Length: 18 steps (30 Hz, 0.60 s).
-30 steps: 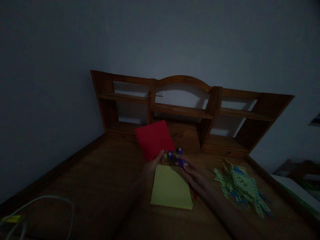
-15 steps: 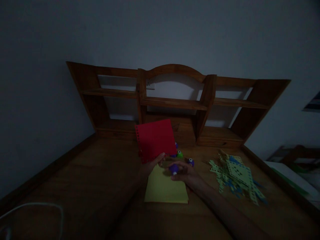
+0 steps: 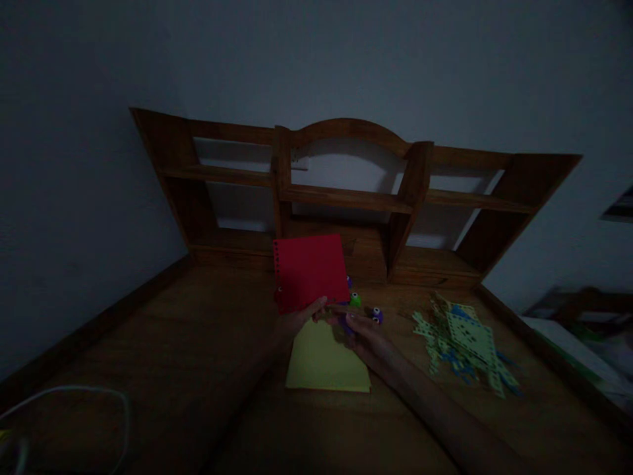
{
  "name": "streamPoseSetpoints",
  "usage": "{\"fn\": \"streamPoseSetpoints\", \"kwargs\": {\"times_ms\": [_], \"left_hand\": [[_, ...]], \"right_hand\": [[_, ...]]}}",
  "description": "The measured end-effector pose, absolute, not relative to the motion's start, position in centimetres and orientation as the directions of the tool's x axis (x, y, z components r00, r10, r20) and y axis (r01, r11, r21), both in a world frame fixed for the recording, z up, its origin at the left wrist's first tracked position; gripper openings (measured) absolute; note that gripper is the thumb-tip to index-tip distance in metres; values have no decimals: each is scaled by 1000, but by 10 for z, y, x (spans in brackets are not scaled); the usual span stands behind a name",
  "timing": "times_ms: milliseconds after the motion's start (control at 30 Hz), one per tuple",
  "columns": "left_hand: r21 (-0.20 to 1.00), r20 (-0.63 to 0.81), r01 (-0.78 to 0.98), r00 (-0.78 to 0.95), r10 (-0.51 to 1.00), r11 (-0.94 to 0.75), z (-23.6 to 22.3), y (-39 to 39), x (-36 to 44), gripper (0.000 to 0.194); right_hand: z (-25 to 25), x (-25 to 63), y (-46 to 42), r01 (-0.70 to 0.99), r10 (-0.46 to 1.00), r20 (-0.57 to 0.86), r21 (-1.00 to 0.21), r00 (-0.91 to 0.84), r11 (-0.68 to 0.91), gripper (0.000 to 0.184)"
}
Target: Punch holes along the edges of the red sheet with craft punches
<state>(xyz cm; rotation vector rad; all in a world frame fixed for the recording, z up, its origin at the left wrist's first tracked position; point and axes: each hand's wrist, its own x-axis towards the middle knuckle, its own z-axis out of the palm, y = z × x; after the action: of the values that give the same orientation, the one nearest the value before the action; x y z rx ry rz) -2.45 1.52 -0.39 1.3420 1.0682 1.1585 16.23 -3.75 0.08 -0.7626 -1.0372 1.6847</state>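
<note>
A red sheet (image 3: 311, 270) with holes along its left edge is held up, its lower edge in the fingers of my left hand (image 3: 301, 318). My right hand (image 3: 368, 336) is closed around a small purple figure (image 3: 345, 323), largely hidden by the fingers, just right of the left fingertips. Beneath both hands lies a yellow sheet (image 3: 329, 366). Behind them stand a green figure (image 3: 355, 300) with a big eye, a purple figure (image 3: 377, 316) with eyes to its right, and another purple one (image 3: 349, 282) partly behind the red sheet.
On the right of the wooden desk (image 3: 198, 330) lies a pile of light-green perforated pieces (image 3: 469, 340) mixed with blue ones. A wooden shelf unit (image 3: 346, 201) runs along the back wall. A white cable (image 3: 89, 389) curls at the lower left.
My right hand has turned, and its fingers now cover more of the purple figure. The red sheet has tilted to a more level position. The view has shifted slightly.
</note>
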Motion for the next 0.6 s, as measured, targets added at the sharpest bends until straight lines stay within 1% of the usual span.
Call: {"fn": "streamPoseSetpoints", "kwargs": {"times_ms": [167, 300, 433, 600], "left_hand": [[988, 113, 90, 118, 987, -124, 10, 10, -25, 45], [984, 141, 88, 128, 982, -153, 13, 6, -25, 44], [991, 85, 97, 107, 991, -95, 11, 4, -22, 45], [991, 49, 122, 89, 995, -60, 10, -3, -18, 41]], "right_hand": [[-1, 162, -39, -361, 954, 38, -930, -296, -75, 42], [-3, 160, -38, -339, 956, 57, -940, -287, -46, 43], [-2, 159, -38, -334, 966, 71, -942, -249, -17, 41], [-1, 155, -39, -323, 976, 8, -944, -218, -65, 45]]}}
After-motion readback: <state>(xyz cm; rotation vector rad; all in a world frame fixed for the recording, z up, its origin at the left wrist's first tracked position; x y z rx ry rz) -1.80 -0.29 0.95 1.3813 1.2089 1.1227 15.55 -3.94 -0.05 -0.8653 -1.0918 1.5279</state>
